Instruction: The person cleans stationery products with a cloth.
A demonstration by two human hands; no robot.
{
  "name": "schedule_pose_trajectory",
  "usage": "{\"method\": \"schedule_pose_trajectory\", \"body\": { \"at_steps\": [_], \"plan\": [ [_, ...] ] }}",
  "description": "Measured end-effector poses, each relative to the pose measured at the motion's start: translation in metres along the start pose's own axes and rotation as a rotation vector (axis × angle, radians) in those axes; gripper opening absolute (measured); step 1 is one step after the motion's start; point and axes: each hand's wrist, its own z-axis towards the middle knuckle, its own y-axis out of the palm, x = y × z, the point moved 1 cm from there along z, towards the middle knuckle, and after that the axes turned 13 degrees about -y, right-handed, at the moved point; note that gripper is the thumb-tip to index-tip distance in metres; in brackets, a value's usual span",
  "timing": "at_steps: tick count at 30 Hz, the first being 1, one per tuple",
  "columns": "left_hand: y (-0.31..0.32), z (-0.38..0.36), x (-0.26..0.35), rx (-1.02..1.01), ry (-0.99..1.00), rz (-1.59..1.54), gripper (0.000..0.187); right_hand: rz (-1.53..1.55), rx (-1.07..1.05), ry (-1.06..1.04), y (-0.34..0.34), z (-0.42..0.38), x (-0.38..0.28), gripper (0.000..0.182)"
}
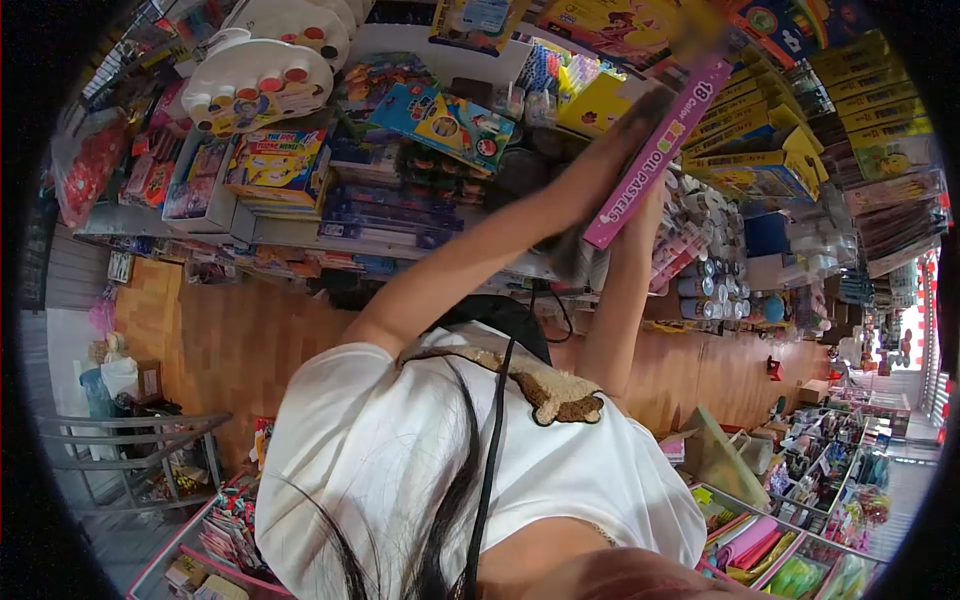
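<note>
A pink box of oil pastels [657, 155], printed "18 color" on its narrow side, is held up at a steep tilt in front of the shelf. My left hand [638, 122] lies against its left side, blurred and in shadow. Below the box, my right hand [652, 205] grips it from the other side, with its fingers mostly hidden behind it. Close by on the shelf are a yellow box [603, 105] and a row of yellow cartons [755, 165]. A blue box of colouring pens [445, 125] lies to the left.
White paint palettes [258, 85] hang at the upper left above stacked colourful boxes [278, 165]. Several small jars [712, 290] stand at the right of the shelf. Behind me are a wooden floor [240, 320], a metal railing [140, 450] and bins of goods [750, 545].
</note>
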Motion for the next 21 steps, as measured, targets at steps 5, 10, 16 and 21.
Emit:
{"method": "schedule_pose_trajectory", "body": {
  "at_steps": [5,10,16,21],
  "plan": [
    [0.024,-0.04,0.013,0.051,0.219,0.144,0.053,-0.041,-0.009,-0.026,-0.005,0.006,-0.005,0.053],
    [0.034,0.014,0.04,0.096,0.486,0.5,0.056,-0.027,-0.002,-0.081,-0.013,0.007,0.008,0.053],
    [0.004,0.056,0.021,0.01,0.195,0.386,0.05,0.015,0.002,-0.053,-0.003,-0.002,0.009,0.053],
    [-0.011,0.009,0.008,-0.097,-0.236,-0.104,0.043,0.054,0.038,-0.052,0.001,-0.005,0.007,0.047]
  ]
}}
